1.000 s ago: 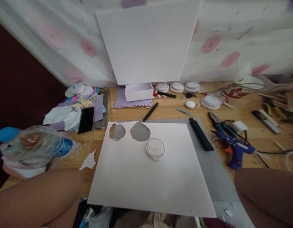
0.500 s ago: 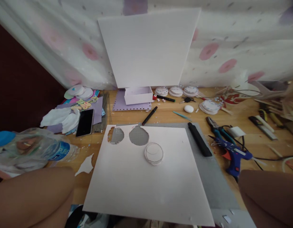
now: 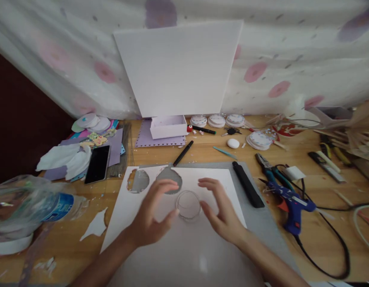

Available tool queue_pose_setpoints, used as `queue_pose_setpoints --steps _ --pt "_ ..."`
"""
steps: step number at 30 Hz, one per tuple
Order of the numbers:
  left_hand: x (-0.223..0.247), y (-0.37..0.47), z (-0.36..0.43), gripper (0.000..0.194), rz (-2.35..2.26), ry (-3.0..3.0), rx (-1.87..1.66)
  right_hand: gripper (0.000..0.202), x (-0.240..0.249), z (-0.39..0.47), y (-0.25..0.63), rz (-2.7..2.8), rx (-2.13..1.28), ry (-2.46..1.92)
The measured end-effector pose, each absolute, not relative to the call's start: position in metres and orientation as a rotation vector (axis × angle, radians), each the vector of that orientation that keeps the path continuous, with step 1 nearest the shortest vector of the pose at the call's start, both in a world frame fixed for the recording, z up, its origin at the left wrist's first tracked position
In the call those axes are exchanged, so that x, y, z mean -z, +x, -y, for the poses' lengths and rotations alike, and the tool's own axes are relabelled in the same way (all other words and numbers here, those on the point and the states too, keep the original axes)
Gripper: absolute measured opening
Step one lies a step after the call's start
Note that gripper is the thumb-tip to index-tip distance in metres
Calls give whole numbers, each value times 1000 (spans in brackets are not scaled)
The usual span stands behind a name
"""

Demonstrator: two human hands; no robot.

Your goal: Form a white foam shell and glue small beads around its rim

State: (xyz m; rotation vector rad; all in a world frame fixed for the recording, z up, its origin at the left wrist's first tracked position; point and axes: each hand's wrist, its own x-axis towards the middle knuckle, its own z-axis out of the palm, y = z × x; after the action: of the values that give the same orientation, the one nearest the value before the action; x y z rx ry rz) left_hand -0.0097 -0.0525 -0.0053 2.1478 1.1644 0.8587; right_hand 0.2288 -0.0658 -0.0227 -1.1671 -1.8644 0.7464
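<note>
A white foam board (image 3: 124, 227) lies flat on a grey mat, with two round holes cut near its far edge. On the board rests a round piece (image 3: 188, 204) with pencilled circle lines; whether it is loose or still part of the board I cannot tell. To its left is my left hand (image 3: 152, 213), fingers spread and curved, holding nothing. My right hand (image 3: 221, 215) mirrors it on the other side, thumb and fingers apart, also without anything in it. Both hands hover beside the circle.
At the right lie a black cutter-like tool (image 3: 247, 185), pliers (image 3: 269, 169) and a blue glue gun (image 3: 295, 207) with its cord. On the left are a phone (image 3: 97, 164) and a plastic bottle (image 3: 57, 205). Behind stand a white box (image 3: 168, 127) and an upright white board (image 3: 181, 71).
Both hands have come into view from the sides and now flank the marked circle over the board. My view has shifted slightly. The things on the table look unmoved.
</note>
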Motion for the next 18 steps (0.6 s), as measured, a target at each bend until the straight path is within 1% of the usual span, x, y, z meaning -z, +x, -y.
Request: queue_pose_setpoints --steps 4,6,11,15,18 --pt "39 -1 55 67 -1102 2292 -572 42 53 54 214 2065 -852 -1128" --pt "48 -2 61 71 -1137 2272 -524 45 57 57 215 2118 -872 -1112" --pt "50 -8 73 66 -1150 2249 -518 39 51 66 216 2114 -904 -1092" --pt "49 -8 72 62 -1155 2272 -562 24 56 65 214 1996 -876 -1138" --pt "45 -6 66 52 -1130 2309 -583 14 59 58 215 1919 -915 -1167"
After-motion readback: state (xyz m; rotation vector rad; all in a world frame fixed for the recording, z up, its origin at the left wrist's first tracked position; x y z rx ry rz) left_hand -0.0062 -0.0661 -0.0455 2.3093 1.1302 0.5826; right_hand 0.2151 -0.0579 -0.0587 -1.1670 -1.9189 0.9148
